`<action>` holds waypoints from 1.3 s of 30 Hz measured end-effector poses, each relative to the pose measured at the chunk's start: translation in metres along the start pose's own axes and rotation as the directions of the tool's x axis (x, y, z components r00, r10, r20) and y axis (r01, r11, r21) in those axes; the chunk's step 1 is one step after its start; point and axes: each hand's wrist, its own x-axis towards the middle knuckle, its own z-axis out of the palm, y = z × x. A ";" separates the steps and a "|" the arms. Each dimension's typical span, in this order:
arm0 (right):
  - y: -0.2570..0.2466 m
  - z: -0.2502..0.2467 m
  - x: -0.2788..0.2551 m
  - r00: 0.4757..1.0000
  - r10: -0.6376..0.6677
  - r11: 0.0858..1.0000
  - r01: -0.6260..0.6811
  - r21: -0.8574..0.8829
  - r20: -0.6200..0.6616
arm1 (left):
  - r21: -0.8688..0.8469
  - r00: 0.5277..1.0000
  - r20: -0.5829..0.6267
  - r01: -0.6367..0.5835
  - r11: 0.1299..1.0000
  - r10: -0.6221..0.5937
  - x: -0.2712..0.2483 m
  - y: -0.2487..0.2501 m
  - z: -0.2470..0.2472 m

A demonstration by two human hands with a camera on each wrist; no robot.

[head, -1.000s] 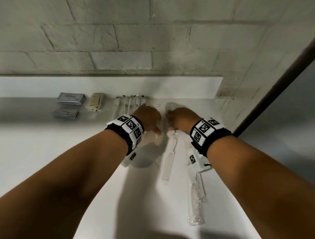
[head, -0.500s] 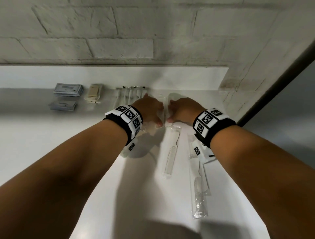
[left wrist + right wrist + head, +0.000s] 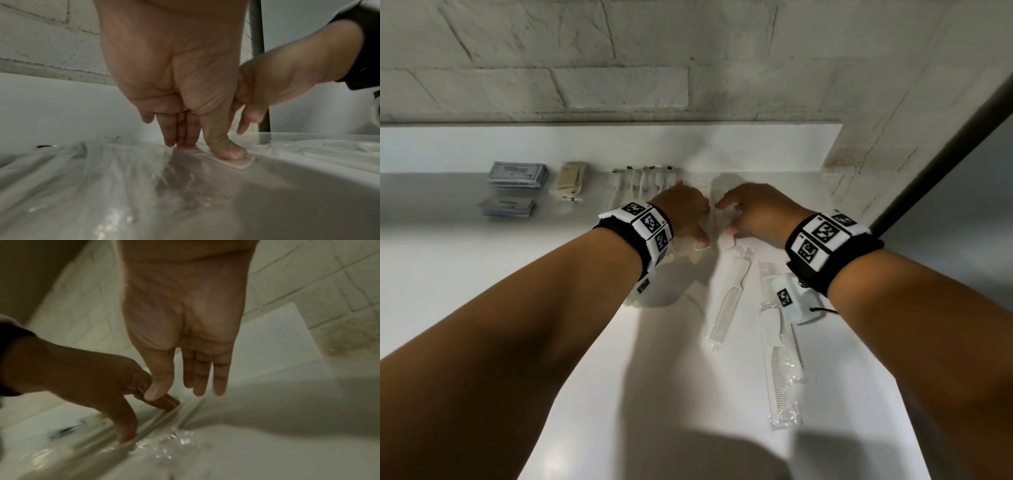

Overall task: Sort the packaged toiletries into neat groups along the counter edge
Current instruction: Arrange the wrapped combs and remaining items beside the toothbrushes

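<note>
Both hands are at the back of the white counter (image 3: 482, 308), side by side over clear-wrapped white packets (image 3: 717, 188). My left hand (image 3: 688, 212) presses down with straight fingers and thumb (image 3: 228, 151) on crinkled clear wrapping (image 3: 123, 170). My right hand (image 3: 748, 212) hovers just to its right with straight fingers (image 3: 200, 382), its thumb close to the left hand's fingers. What lies under the palms is hidden. Two wrapped white combs (image 3: 726, 301) (image 3: 779, 370) lie nearer me, below the hands.
Along the back edge, from the left, lie two stacks of grey packets (image 3: 517, 174) (image 3: 506, 207), a beige packet (image 3: 568, 180) and a row of slim wrapped items (image 3: 643, 180). A stone-block wall (image 3: 619, 68) rises behind. The counter ends at the right by a dark vertical frame (image 3: 928, 171).
The head view has tilted a little, so everything sits higher in the picture. Both hands stay at the same wrapped packets, close together, with no clear shift.
</note>
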 end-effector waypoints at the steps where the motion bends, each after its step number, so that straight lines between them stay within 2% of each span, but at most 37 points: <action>1: -0.003 -0.001 -0.008 0.999 -0.036 0.995 0.037 0.091 -0.011 | 0.009 1.000 0.003 -0.005 1.000 0.005 -0.001 0.001 -0.001; 3: -0.011 0.000 -0.029 0.981 -0.119 0.993 0.118 0.020 0.150 | 0.003 1.000 0.010 -0.003 1.000 0.003 -0.003 0.001 -0.002; 4: -0.018 0.002 -0.039 0.956 -0.156 0.976 0.188 -0.112 0.250 | -0.015 1.000 0.010 0.000 1.000 0.000 -0.003 0.001 -0.003; 6: -0.027 0.009 -0.055 0.903 -0.195 0.826 0.361 -0.432 0.382 | -0.041 1.000 -0.002 0.006 0.999 -0.006 -0.004 0.002 -0.004; 7: -0.028 0.013 -0.059 0.888 -0.222 0.759 0.417 -0.500 0.404 | -0.048 1.000 -0.017 0.008 0.999 -0.009 -0.005 0.002 -0.004; 11: -0.031 0.021 -0.055 0.872 -0.254 0.693 0.466 -0.550 0.419 | -0.042 0.999 -0.030 0.010 0.999 -0.012 -0.005 0.003 -0.004; 13: -0.031 0.023 -0.051 0.858 -0.265 0.698 0.486 -0.526 0.440 | -0.026 1.000 -0.025 0.012 1.000 -0.013 -0.006 0.005 -0.005; 15: -0.028 0.014 -0.050 0.893 -0.220 0.799 0.395 -0.454 0.392 | -0.032 1.000 -0.023 0.012 0.999 -0.013 -0.006 0.004 -0.006; 17: -0.019 -0.007 -0.047 0.946 -0.151 0.900 0.252 -0.356 0.288 | -0.062 0.999 -0.031 0.028 0.998 -0.030 -0.006 0.001 -0.005; 19: -0.006 -0.033 -0.042 0.976 -0.068 0.948 0.127 -0.291 0.205 | -0.115 0.997 -0.056 0.055 0.992 -0.062 -0.005 -0.004 -0.004; 21: 0.008 -0.054 -0.037 0.992 0.011 0.951 0.029 -0.307 0.129 | -0.168 0.991 -0.097 0.070 0.983 -0.087 -0.004 -0.005 -0.005; 23: 0.025 -0.059 -0.029 0.992 0.119 0.960 -0.103 -0.262 0.047 | -0.167 0.988 -0.123 0.071 0.983 -0.092 -0.001 -0.001 -0.007; 25: 0.037 -0.051 -0.021 0.969 0.246 0.967 -0.245 -0.074 0.002 | -0.161 0.985 -0.145 0.071 0.984 -0.095 0.000 0.008 -0.008; 27: 0.045 -0.039 -0.015 0.935 0.355 0.927 -0.352 0.127 -0.001 | -0.153 0.981 -0.180 0.040 0.987 -0.067 0.004 0.020 -0.008; 28: 0.048 -0.032 -0.012 0.931 0.365 0.920 -0.362 0.148 0.005 | -0.139 0.981 -0.183 0.032 0.990 -0.057 0.006 0.026 -0.009; 29: 0.049 -0.027 -0.011 0.939 0.345 0.935 -0.343 0.095 -0.008 | -0.118 0.982 -0.181 0.027 0.993 -0.048 0.007 0.031 -0.009; 32: 0.049 -0.020 -0.005 0.977 0.193 0.950 -0.209 -0.233 -0.089 | -0.012 0.994 -0.109 0.023 1.000 -0.024 0.009 0.039 -0.010; 36: 0.039 -0.016 -0.003 0.991 0.105 0.917 -0.064 -0.394 0.082 | 0.046 0.995 -0.100 -0.011 0.999 0.015 0.011 0.040 -0.007; 37: 0.039 -0.014 -0.002 0.992 0.078 0.898 -0.024 -0.438 0.104 | 0.051 0.994 -0.104 -0.018 0.999 0.023 0.011 0.040 -0.007; 39: 0.037 -0.010 0.000 0.992 0.086 0.888 -0.034 -0.459 0.092 | 0.064 0.992 -0.119 -0.042 0.997 0.050 0.011 0.039 -0.006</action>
